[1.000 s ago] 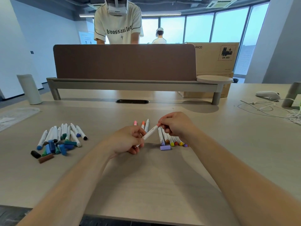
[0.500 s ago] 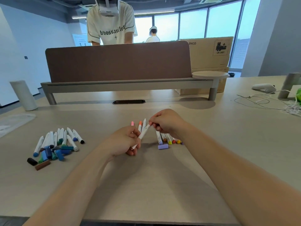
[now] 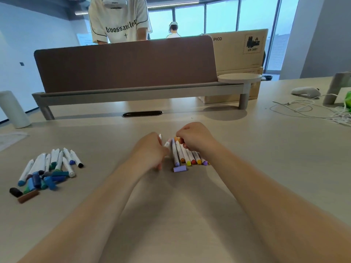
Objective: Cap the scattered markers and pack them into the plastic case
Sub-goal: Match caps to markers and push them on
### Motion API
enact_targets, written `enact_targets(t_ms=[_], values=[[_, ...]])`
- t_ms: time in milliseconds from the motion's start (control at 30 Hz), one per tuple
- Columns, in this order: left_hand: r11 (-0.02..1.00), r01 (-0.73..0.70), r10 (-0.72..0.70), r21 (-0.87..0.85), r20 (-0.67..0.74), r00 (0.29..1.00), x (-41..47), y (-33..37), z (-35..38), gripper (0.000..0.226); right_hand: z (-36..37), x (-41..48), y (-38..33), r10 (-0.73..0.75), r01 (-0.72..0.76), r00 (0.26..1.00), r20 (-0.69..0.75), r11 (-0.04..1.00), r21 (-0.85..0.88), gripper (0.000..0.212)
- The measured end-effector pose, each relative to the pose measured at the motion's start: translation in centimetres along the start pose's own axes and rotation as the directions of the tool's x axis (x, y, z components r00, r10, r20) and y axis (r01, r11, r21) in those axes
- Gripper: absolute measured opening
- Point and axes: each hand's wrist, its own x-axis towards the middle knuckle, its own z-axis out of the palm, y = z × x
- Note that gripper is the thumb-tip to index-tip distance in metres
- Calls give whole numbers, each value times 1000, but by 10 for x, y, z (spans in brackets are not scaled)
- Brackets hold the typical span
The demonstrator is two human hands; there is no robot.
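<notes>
My left hand (image 3: pixel 150 150) grips a white marker (image 3: pixel 167 144) whose far end pokes out past the fingers. Just to its right, a row of capped markers (image 3: pixel 187 155) lies on the table with coloured ends toward me. My right hand (image 3: pixel 195 138) is curled over the far ends of that row, its fingertips pinching the orange end of one marker (image 3: pixel 176 138). A loose lavender cap (image 3: pixel 179 169) lies in front of the row. A pile of white markers and blue, green, black and brown caps (image 3: pixel 49 168) sits at the left. No plastic case is in view.
A brown divider screen (image 3: pixel 125 63) on a grey rail crosses the desk behind the hands, and a person stands behind it. There is a cardboard box (image 3: pixel 241 59) at back right, white cables (image 3: pixel 307 109) and a white controller (image 3: pixel 305 92) at right, and a white cylinder (image 3: pixel 13 109) at far left.
Both hands have dropped toward the table. My right hand has come off the tip of the marker held by my left hand and moved onto the far ends of the row.
</notes>
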Motion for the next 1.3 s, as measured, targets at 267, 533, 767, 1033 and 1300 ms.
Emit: enact_targets(t_ms=[267, 533, 767, 1033, 1300], values=[[991, -16, 27, 135, -80, 996, 15, 1, -15, 28, 1, 1, 5, -55, 55, 998, 16, 998, 7, 30], [920, 69, -54, 385, -49, 997, 50, -14, -12, 17, 4, -5, 3, -122, 126, 991, 51, 988, -93, 22], [881, 79, -45, 466, -83, 995, 51, -11, 2, 28, 0, -9, 5, -133, 138, 989, 59, 987, -79, 21], [863, 66, -25, 502, -88, 996, 47, -9, 0, 19, -7, -18, -2, -125, 129, 991, 52, 989, -75, 34], [994, 98, -90, 53, -140, 986, 17, -13, -24, 29, -17, -40, -20, -110, 220, 959, 263, 871, -440, 12]])
